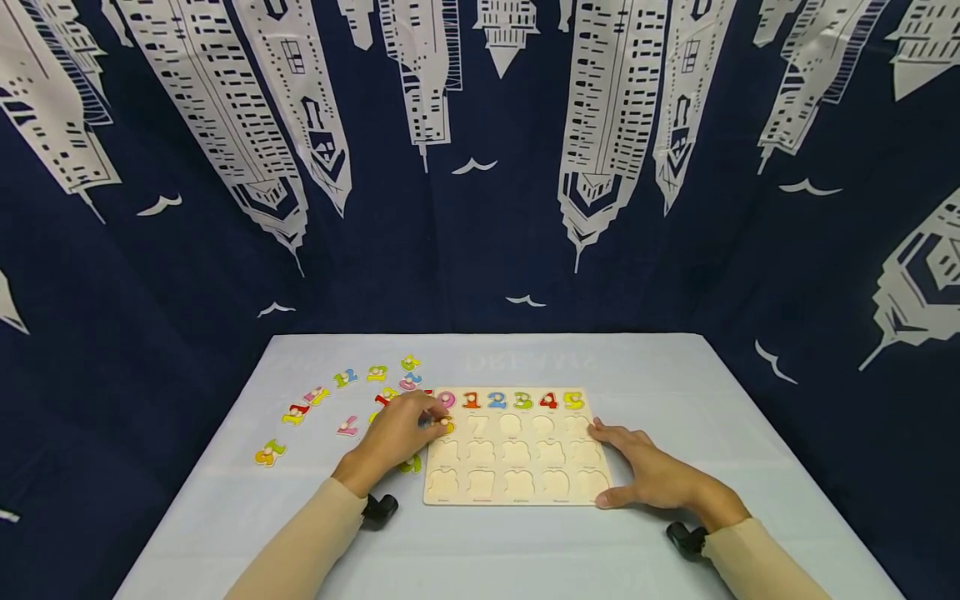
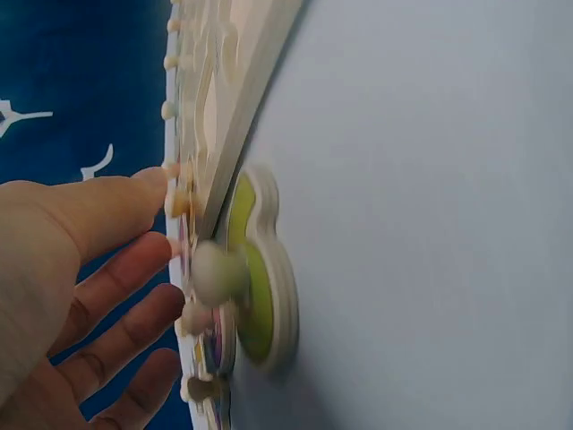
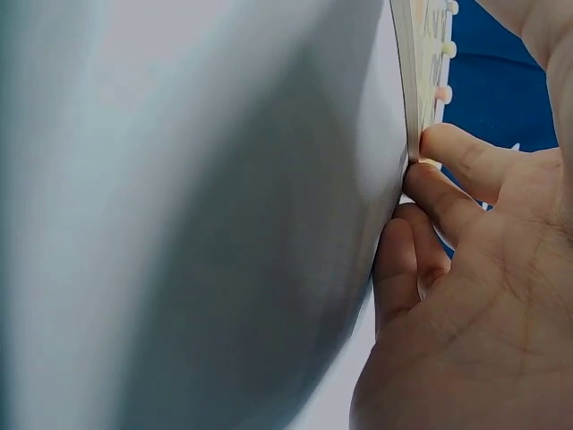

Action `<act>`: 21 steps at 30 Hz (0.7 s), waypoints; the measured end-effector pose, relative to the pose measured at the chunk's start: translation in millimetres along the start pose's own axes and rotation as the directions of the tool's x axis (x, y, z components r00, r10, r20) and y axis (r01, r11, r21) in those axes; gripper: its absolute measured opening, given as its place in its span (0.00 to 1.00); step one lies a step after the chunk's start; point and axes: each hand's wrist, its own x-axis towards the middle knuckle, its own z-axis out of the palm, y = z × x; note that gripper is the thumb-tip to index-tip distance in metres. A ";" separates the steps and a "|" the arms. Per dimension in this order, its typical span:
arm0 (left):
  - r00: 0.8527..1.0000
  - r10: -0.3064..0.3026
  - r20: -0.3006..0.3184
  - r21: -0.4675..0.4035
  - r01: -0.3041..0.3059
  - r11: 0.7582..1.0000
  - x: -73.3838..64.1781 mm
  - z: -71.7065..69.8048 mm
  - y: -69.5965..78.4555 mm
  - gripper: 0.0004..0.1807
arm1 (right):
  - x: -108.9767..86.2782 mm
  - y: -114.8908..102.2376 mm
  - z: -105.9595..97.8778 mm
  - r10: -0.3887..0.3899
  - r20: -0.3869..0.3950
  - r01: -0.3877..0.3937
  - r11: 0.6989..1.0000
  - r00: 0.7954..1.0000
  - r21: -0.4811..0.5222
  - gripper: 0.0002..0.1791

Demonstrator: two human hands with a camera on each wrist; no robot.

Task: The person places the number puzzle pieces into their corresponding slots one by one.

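A wooden number puzzle board (image 1: 497, 427) lies flat, with the pieces 0 to 5 in its top row. My left hand (image 1: 401, 429) is over the board's left side, thumb and index finger apart around a knobbed yellow-orange piece (image 1: 448, 425) at the start of the second row. From the left wrist, an orange knob (image 2: 181, 202) shows just beyond those fingertips. A green piece (image 2: 258, 269) lies below that hand. My right hand (image 1: 651, 475) rests along the board's right edge, thumb at the lower corner and fingers higher up; its fingertips (image 3: 423, 184) touch the edge.
Several loose number pieces lie left of the board, among them a red 11 (image 1: 296, 414), a pink 7 (image 1: 347, 426) and a yellow-green piece (image 1: 270, 452). A white cloth covers the table (image 1: 517, 550). Behind hangs a dark blue curtain (image 1: 465, 242) with printed buildings.
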 end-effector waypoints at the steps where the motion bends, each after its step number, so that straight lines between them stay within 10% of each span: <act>1: 1.000 -0.008 -0.005 -0.005 0.008 1.000 -1.1 -1.7 -1.0 0.10 | -0.3 0.1 0.1 -0.002 -0.001 0.002 1.000 1.000 -0.004 0.68; 21: 0.968 -0.192 -0.160 0.059 0.204 0.977 -30.0 -48.2 -59.3 0.15 | 0.5 1.5 0.1 -0.012 -0.010 0.011 1.000 1.000 -0.025 0.68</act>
